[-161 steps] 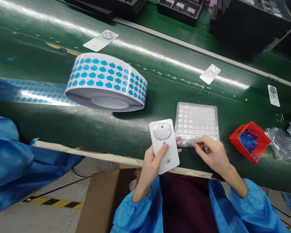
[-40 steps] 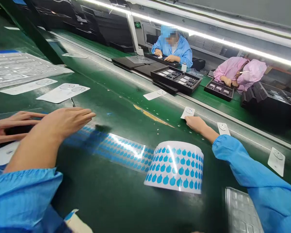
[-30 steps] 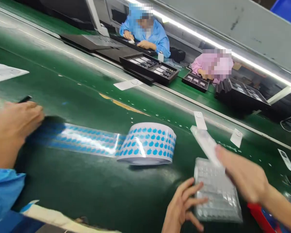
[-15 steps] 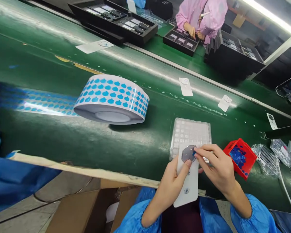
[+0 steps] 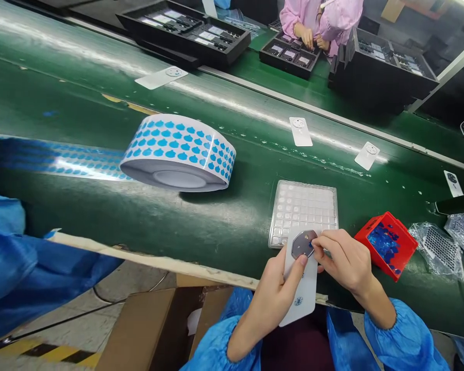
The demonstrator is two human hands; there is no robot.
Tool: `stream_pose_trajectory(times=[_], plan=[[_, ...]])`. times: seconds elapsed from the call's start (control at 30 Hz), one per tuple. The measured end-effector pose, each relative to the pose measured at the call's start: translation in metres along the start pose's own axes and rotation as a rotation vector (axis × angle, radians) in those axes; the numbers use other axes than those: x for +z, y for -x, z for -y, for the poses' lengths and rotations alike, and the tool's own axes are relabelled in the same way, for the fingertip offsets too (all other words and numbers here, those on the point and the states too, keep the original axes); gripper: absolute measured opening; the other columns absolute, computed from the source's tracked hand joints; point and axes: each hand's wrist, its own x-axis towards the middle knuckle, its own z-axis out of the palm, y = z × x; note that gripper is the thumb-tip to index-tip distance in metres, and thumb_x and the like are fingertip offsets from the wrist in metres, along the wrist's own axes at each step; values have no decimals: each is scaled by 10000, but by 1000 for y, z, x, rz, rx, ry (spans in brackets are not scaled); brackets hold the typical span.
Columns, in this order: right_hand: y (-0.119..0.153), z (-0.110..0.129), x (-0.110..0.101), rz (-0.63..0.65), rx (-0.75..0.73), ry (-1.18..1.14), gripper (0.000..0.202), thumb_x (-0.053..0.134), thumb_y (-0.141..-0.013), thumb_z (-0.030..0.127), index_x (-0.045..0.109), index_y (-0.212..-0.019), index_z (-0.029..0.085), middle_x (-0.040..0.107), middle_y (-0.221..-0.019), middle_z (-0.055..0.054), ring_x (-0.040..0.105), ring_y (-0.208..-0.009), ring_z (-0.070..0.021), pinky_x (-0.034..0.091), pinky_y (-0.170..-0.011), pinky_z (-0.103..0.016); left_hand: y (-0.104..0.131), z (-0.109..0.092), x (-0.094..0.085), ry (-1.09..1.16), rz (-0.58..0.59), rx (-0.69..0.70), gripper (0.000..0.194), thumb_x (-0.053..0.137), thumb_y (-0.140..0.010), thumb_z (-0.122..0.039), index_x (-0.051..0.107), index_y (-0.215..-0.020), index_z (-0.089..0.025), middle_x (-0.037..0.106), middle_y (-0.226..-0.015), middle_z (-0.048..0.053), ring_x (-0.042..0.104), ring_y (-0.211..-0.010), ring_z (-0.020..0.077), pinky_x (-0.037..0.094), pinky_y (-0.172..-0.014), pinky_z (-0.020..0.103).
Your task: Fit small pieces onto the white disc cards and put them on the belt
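"Where are you seeing the white panel (image 5: 308, 291)?"
"It's being held at the near edge of the clear tray (image 5: 309, 185), partly covering it (from this angle, anyway). The left hand (image 5: 274, 291) is gripping it."
"And what is the right hand (image 5: 347, 260) doing?"
"It's pinching a small blue piece (image 5: 311, 245) at the panel's grey disc (image 5: 302, 243)."
"Anything flanking the tray?"
"A red box (image 5: 405, 237) is sitting on its right, a sticker roll (image 5: 181, 147) on its left."

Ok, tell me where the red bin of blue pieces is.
In the head view, the red bin sits on the green bench toward the right, between the person's right hand and a clear plastic bag.
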Motion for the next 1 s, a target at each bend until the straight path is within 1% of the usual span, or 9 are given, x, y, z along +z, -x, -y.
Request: stream_pose_trajectory(times=[0.1, 0.23, 0.33, 0.43, 0.57, 0.73, 0.87, 1.0], plan=[[7, -1, -2, -27, -53, 24, 192, 585, -1036, 60, 650, -1194, 147, 740, -896, -77, 720, -744, -193, 592, -657, -295, 1, 0, 2, -19, -8, 19, 453, 556, -1076, -538, 732, -1252, -159, 686, -825, 34, 612, -688, 173, 523, -620, 248], [11, 0, -5, -44, -58, 36, 243, 538, -1055, 87, 658, -1255, 157, 758, -896, -70, 735, -749, -203, 621, -666, -312, 2, 1, 4, -27, 9, 23, 470, 553, -1074, -552, 724, -1254, -152, 663, -780, 25, 576, -641, 167, 491, -580, 245], [10, 1, -7, -55, -87, 31, 229, 541, -1050, 72, 665, -1237, 121, 755, -884, -76, 733, -744, -203, 633, -668, -312, 3, 4, 5, -24, 17, 10, 494, 550, -1070, -580, 711, -1247, -148, 664, -754, 23, 540, -594, 155, 454, -529, 235], [10, 1, -9, -54, -105, 23, 202, 549, -1048, 57, 674, -1203, 92, 751, -887, -90, 734, -756, -206, 640, -670, -313, 4, 5, 6, -24, 24, 3, 487, 545, -1071, -591, 705, -1205, -152, 657, -738, 19, 526, -576, 148, 440, -514, 232], [11, 1, -12, -55, -107, 5, 243, 605, -1030, 62, 682, -1255, 111, 751, -885, -70, 752, -765, -210, 649, -668, -311, 8, 7, 7, -33, 12, 15, 463, 545, -1076, -578, 705, -1176, -155, 640, -731, 16, 528, -582, 149, 433, -526, 238], [13, 2, -12, -60, -98, -24, 312, 616, -1022, 67, 662, -1324, 132, 748, -858, -49, 753, -740, -213, 648, -652, -318, 11, 6, 8, -62, 17, 28, 475, 510, -1092, -562, 696, -1251, -155, 654, -759, 24, 538, -599, 156, 448, -544, 250], [10, 3, -14, -55, -107, -55, 302, 580, -1041, 68, 651, -1327, 133, 745, -846, -48, 745, -730, -203, 654, -656, -310, 11, 4, 8, -57, 43, 30, 466, 499, -1105, -536, 686, -1265, -141, 620, -709, 7, 511, -570, 141, 431, -523, 238], [8, 2, -17, -29, -121, -79, 245, 558, -1053, 61, 647, -1277, 109, 733, -828, -59, 729, -721, -193, 650, -654, -299, 12, 3, 8, -50, 43, 44, 467, 495, -1106, -539, 689, -1241, -137, 614, -695, 8, 498, -557, 132, 418, -507, 232]])
